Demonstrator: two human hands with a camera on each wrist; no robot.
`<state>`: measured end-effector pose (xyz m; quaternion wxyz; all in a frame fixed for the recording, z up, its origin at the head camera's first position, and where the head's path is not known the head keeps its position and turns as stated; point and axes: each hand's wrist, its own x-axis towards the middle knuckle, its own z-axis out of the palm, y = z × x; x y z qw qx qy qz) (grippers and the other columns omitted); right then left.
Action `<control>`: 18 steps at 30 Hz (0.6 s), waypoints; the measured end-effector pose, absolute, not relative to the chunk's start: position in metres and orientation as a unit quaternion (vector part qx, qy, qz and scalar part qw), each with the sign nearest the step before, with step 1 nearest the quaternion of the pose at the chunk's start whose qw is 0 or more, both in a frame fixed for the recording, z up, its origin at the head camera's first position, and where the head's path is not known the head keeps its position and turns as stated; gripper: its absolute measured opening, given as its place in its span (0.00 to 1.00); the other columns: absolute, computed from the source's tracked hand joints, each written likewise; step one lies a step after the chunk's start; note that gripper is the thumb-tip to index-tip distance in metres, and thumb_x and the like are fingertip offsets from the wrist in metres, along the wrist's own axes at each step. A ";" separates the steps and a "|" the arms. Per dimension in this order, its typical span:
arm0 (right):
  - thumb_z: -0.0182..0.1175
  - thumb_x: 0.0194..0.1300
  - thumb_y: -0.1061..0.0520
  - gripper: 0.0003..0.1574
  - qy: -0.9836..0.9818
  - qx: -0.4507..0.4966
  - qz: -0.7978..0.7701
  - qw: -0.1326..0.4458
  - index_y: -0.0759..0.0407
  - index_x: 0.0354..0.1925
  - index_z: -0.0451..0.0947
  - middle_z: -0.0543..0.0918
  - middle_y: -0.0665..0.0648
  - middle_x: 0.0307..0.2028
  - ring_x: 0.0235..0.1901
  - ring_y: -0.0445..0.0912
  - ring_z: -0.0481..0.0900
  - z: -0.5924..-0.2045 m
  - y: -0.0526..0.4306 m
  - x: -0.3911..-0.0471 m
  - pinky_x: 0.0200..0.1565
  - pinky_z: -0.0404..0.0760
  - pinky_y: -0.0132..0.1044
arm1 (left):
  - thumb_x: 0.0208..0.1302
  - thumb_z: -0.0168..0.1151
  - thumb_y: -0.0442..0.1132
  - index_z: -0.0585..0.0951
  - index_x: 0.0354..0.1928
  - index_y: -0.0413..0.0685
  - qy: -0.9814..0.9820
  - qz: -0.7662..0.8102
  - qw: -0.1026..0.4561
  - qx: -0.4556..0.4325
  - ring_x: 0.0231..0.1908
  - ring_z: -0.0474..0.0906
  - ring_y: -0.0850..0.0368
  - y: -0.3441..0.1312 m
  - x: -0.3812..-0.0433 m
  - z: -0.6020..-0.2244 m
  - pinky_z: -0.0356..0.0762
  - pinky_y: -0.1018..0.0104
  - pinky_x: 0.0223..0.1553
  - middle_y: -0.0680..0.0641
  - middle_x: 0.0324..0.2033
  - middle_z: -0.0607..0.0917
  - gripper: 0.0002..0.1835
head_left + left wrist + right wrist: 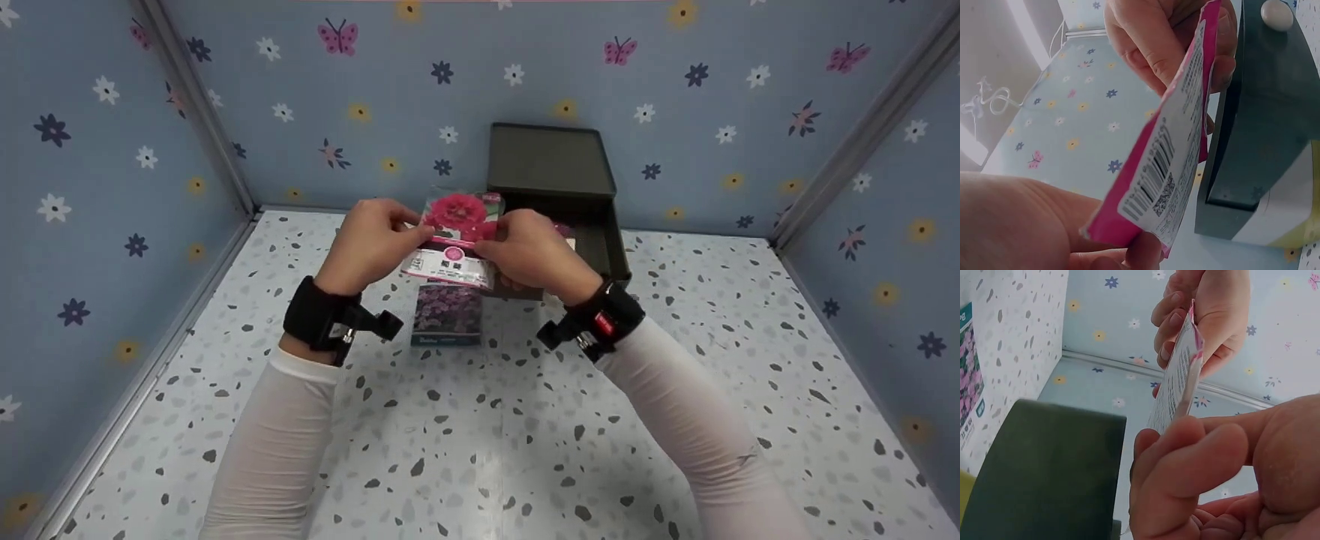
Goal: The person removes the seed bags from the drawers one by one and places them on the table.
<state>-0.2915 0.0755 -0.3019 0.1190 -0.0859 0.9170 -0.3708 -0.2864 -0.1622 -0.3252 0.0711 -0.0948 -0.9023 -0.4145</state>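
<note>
Between both hands is a seed packet [459, 214] with a pink flower on its front and a white label band below. My left hand [367, 244] pinches its left edge between thumb and fingers, while the right hand [534, 253] grips the opposite edge. The packet's back, with a barcode [1151, 174], faces the left wrist camera. A second packet with purple flowers [448, 315] lies on the table just below the held one. Behind the right hand stands an open dark green box [616, 240], its lid [551, 159] raised; the hand hides part of it.
Something purple and white [568, 234] shows inside the box, partly hidden. The speckled table [480, 442] is bounded by flower-patterned panels [390, 97] at the back and sides. A small white rounded thing [1276, 15] shows against the box in the left wrist view.
</note>
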 end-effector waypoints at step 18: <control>0.62 0.83 0.51 0.13 0.941 -0.149 -0.290 0.090 0.58 0.41 0.85 0.81 0.55 0.35 0.31 0.48 0.79 -0.312 0.020 -0.291 0.29 0.73 0.37 | 0.81 0.69 0.46 0.90 0.61 0.37 -0.902 -0.414 0.108 -0.055 0.34 0.76 0.47 -0.206 -0.274 -0.343 0.71 0.55 0.37 0.38 0.40 0.88 0.20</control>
